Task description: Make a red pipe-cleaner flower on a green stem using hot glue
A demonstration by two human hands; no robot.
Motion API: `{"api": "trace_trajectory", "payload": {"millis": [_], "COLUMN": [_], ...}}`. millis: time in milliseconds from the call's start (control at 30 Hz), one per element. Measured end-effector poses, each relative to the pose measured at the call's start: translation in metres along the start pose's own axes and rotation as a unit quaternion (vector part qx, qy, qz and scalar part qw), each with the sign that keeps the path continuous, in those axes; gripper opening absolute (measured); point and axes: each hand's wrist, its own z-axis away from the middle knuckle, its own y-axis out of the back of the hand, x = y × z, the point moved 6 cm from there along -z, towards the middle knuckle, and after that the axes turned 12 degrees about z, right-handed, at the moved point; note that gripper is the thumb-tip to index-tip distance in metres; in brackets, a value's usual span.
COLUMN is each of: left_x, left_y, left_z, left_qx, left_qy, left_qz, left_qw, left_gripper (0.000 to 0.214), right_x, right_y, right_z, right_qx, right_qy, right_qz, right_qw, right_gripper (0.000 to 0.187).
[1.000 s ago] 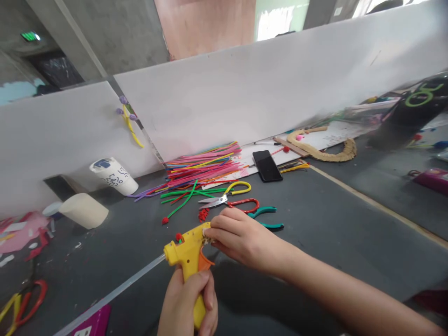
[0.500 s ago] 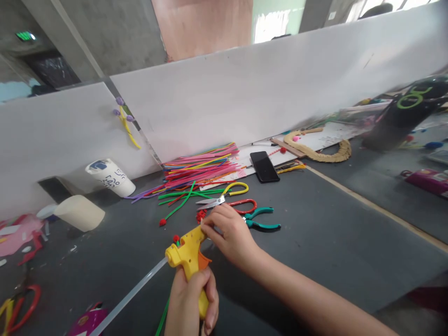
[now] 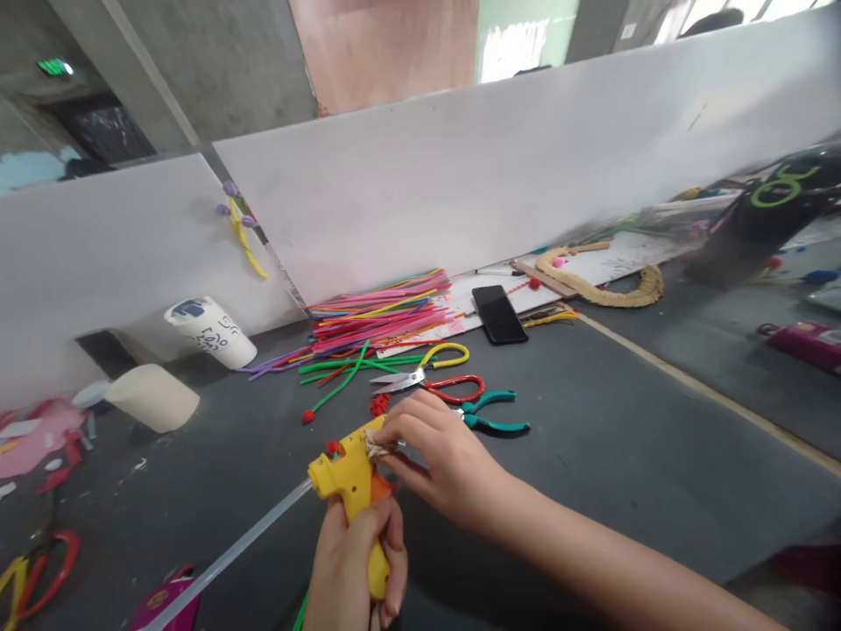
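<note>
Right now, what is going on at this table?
A person is working with a yellow glue gun. The left hand grips its handle, and a clear glue stick juts out of its back. The right hand pinches a small tan piece against the nozzle end. On the grey table just behind lie scissors, green pliers, a pile of coloured pipe cleaners and a phone.

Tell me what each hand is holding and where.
Left hand grips the yellow glue gun by its handle; right hand pinches a small tan piece at its nozzle.
</note>
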Motion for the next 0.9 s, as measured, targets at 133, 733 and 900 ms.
{"api": "trace_trajectory", "payload": {"millis": [133,733,900], "left_x": [-0.001,0.0,0.02], "left_y": [-0.001,0.022,0.029], "left_z": [0.001,-0.004,0.001], "left_qx": [0.012,0.015,0.011], "left_qy": [-0.007,-0.081,-0.116], "left_qz": [-0.023,-0.099,-0.025], "left_qw": [1.0,0.992,0.993], "left_gripper": [0.026,0.023,0.019], "right_x": [0.01,0.034,0.055], "right_y": [-0.012,-0.015,0.022], "right_z": [-0.001,-0.019,-0.024], "right_qx": [0.024,-0.002,0.052], "right_qy": [-0.011,-0.121,-0.205], "right_qz": [0.05,-0.014,-0.079], "right_qw": [0.998,0.993,0.974], "right_gripper": [0.017,0.02,0.007]}}
